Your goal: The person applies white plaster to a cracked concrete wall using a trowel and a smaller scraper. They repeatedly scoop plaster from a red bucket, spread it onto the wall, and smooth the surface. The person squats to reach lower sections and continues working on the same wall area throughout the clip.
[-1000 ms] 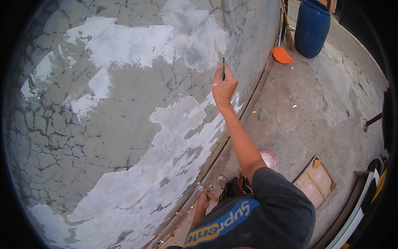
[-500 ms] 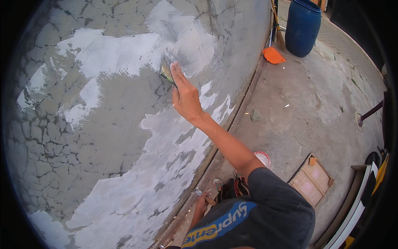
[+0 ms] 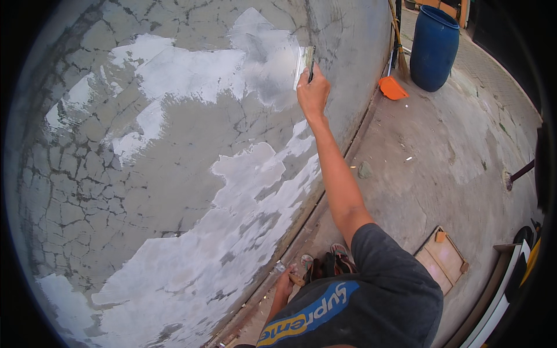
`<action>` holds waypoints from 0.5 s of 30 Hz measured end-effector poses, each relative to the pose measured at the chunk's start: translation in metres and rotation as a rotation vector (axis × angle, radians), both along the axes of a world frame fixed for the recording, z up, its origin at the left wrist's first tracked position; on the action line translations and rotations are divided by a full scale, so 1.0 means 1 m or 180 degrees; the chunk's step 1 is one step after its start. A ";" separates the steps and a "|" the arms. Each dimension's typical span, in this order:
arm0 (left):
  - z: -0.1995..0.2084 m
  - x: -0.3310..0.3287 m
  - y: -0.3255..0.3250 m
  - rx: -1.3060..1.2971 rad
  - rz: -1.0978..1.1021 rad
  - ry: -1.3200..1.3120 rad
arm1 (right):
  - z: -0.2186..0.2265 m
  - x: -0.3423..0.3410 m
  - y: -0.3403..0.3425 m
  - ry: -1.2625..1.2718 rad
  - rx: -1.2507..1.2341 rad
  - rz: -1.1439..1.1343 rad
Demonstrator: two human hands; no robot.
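Note:
My right hand point(image 3: 314, 97) is closed around a wide putty scraper point(image 3: 306, 62), stretched out to the wall. White filler coats the scraper's face, and its edge sits at the right border of a thin, smeared white patch point(image 3: 270, 66). Low beside my body, my left hand point(image 3: 284, 286) grips a small putty knife point(image 3: 296, 279) with a wooden handle; its metal blade points toward the wall base. The grey wall point(image 3: 174, 136) is cracked, with white filler point(image 3: 197, 264) spread unevenly across its lower part.
A blue barrel point(image 3: 434, 49) stands at the far right, near a broom point(image 3: 401, 55) and an orange dustpan point(image 3: 394, 89). A stone point(image 3: 364, 170) lies on the concrete floor point(image 3: 429, 185). A framed wooden board point(image 3: 444, 258) rests right of me. My sandalled feet point(image 3: 307, 262) are below.
My right hand has swept the scraper rightward across the patch, and the scraper has turned more upright. The left hand keeps its hold. The white bucket beside my arm is now hidden.

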State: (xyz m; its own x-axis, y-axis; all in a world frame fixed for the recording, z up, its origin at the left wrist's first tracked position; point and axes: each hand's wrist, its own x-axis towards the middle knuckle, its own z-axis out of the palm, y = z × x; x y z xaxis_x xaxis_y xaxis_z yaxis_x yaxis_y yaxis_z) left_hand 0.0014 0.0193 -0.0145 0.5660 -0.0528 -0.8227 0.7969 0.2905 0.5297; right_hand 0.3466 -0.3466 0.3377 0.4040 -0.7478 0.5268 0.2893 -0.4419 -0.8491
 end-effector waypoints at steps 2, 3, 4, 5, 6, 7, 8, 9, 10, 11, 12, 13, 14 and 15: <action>-0.003 -0.002 0.002 -0.0012 0.0062 -0.0021 | 0.008 -0.001 0.011 -0.0008 -0.0060 0.0078; -0.003 -0.004 0.002 0.0001 0.0099 -0.0027 | 0.011 -0.002 0.016 0.0006 -0.0126 0.0079; -0.003 -0.005 0.002 0.0014 0.0133 -0.0034 | 0.015 -0.003 0.021 0.0018 -0.0193 0.0076; -0.002 -0.005 0.003 0.0028 0.0163 -0.0041 | 0.020 -0.005 0.026 0.0118 -0.0244 0.0154; -0.004 -0.006 0.004 -0.0017 0.0171 -0.0061 | 0.031 -0.012 0.033 0.0213 -0.0292 0.0239; -0.006 -0.006 0.007 -0.0055 0.0157 -0.0079 | 0.036 -0.018 0.039 0.0312 -0.0332 0.0304; -0.008 -0.006 0.009 -0.0094 0.0138 -0.0097 | 0.037 -0.019 0.047 0.0027 -0.0454 0.0297; -0.008 -0.005 0.009 -0.0069 0.0160 -0.0055 | 0.038 -0.020 0.052 -0.0254 -0.0586 0.0267; -0.005 -0.004 0.007 -0.0042 0.0169 -0.0007 | 0.038 -0.022 0.056 -0.0527 -0.0717 0.0225; -0.004 -0.002 0.004 -0.0015 0.0172 0.0041 | 0.037 -0.025 0.061 -0.0725 -0.0857 0.0277; -0.004 -0.001 0.005 -0.0020 0.0148 0.0027 | 0.036 -0.028 0.069 -0.0931 -0.0981 0.0350; -0.005 0.001 0.005 -0.0026 0.0121 0.0012 | 0.034 -0.034 0.071 -0.1002 -0.1009 0.0431; -0.006 0.002 0.006 -0.0034 0.0092 -0.0003 | 0.033 -0.041 0.071 -0.1070 -0.1043 0.0509; -0.001 0.006 0.003 -0.0014 0.0067 -0.0034 | 0.034 -0.051 0.066 -0.1012 -0.0975 0.0609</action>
